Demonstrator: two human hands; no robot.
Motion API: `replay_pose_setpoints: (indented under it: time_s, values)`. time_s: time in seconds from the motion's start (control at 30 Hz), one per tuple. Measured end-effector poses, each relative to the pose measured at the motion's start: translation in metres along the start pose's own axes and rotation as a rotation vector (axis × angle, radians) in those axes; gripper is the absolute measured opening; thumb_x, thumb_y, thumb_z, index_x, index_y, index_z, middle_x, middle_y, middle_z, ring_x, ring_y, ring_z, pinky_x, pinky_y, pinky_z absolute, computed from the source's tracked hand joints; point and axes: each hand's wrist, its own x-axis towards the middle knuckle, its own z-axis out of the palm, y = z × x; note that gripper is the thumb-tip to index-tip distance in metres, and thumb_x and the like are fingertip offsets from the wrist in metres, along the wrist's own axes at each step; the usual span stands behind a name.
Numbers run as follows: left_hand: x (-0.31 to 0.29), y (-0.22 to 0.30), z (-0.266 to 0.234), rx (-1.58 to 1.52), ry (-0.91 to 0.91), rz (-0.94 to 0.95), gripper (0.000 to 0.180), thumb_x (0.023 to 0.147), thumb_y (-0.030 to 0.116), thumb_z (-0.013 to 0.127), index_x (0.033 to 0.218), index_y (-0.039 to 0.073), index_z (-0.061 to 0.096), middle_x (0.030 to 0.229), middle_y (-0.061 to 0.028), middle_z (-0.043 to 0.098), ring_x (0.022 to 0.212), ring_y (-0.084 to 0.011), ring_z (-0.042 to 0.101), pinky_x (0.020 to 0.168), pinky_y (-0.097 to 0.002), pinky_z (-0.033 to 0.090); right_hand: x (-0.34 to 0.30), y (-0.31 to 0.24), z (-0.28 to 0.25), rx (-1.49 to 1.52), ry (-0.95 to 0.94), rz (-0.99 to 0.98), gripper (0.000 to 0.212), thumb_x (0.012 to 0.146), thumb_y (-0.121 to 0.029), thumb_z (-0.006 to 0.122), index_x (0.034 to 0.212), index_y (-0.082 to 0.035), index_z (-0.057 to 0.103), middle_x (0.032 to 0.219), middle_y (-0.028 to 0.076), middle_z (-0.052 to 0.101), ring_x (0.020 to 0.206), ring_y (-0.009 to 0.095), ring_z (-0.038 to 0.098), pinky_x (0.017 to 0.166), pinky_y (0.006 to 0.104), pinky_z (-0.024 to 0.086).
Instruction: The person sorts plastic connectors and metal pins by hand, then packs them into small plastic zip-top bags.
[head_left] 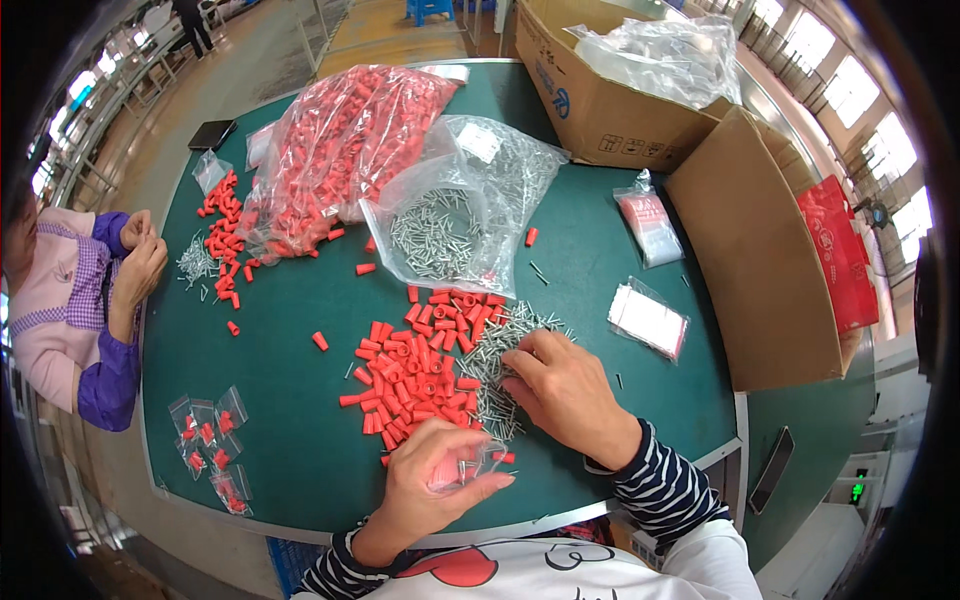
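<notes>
My left hand (428, 482) holds a small clear plastic bag (490, 460) near the table's front edge, fingers curled round it. Inside the bag some metal screws show, and red plastic shows between the fingers. My right hand (575, 395) reaches into a heap of small silver screws (497, 405), thumb and fingers drawn together at its right side; what they pinch is hidden. Left of the screws, touching them, lies a heap of red tapered plastic caps (402, 375).
Behind the heaps lie a large bag of red caps (345, 140) and an open bag of screws (435, 235). Several small filled bags (215, 445) lie front left. Cardboard boxes (750, 250) stand right, beside packs of empty bags (648, 318). A co-worker (75, 300) sits at left.
</notes>
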Motion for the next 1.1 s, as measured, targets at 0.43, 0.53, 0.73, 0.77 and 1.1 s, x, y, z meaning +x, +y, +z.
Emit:
replay_pose_setpoints:
  time_s: [0.43, 0.53, 0.73, 0.77, 1.1]
  values:
    - [0.001, -0.01, -0.002, -0.02, 0.04, -0.021, 0.045, 0.066, 0.006, 0.088, 0.104, 0.001, 0.065, 0.09, -0.0076, 0.06, 0.074, -0.0132, 0.06, 0.067, -0.0263, 0.051, -0.006, 0.007, -0.008, 0.449, -0.059, 0.21, 0.012, 0.083, -0.006, 0.069, 0.095, -0.003, 0.07, 0.082, 0.011, 0.065, 0.071, 0.024, 0.062, 0.061, 0.034, 0.049]
    - [0.0, -0.013, 0.002, -0.035, 0.065, -0.037, 0.044, 0.066, 0.01, 0.088, 0.102, 0.003, 0.065, 0.087, -0.0072, 0.061, 0.072, -0.015, 0.06, 0.064, -0.0277, 0.05, -0.011, 0.01, -0.006, 0.622, -0.048, 0.31, 0.014, 0.084, -0.009, 0.072, 0.098, -0.005, 0.073, 0.081, 0.008, 0.065, 0.07, 0.018, 0.06, 0.061, 0.0298, 0.047]
    - [0.004, -0.004, 0.004, 0.036, 0.063, -0.001, 0.044, 0.066, 0.01, 0.089, 0.102, 0.003, 0.065, 0.088, -0.007, 0.06, 0.071, -0.0152, 0.061, 0.063, -0.0277, 0.05, -0.019, 0.011, -0.011, 0.845, -0.103, 0.451, 0.014, 0.084, -0.01, 0.074, 0.097, -0.006, 0.074, 0.085, 0.006, 0.065, 0.072, 0.013, 0.058, 0.061, 0.0267, 0.045]
    - [0.006, -0.002, 0.004, 0.08, 0.053, 0.009, 0.044, 0.066, 0.011, 0.089, 0.103, 0.003, 0.065, 0.089, -0.0071, 0.06, 0.071, -0.0154, 0.061, 0.063, -0.0277, 0.05, -0.019, 0.009, -0.015, 0.872, -0.143, 0.479, 0.014, 0.083, -0.01, 0.074, 0.097, -0.006, 0.075, 0.087, 0.006, 0.065, 0.073, 0.013, 0.058, 0.061, 0.0264, 0.045]
    - [0.003, -0.01, 0.015, 0.034, 0.061, -0.006, 0.048, 0.064, 0.011, 0.089, 0.104, 0.002, 0.065, 0.089, -0.0081, 0.06, 0.073, -0.0183, 0.062, 0.064, -0.0299, 0.051, -0.015, -0.03, -0.056, 0.112, -0.117, -0.275, 0.03, 0.068, -0.007, 0.067, 0.098, -0.002, 0.066, 0.087, 0.007, 0.054, 0.081, 0.025, 0.057, 0.068, 0.034, 0.049]
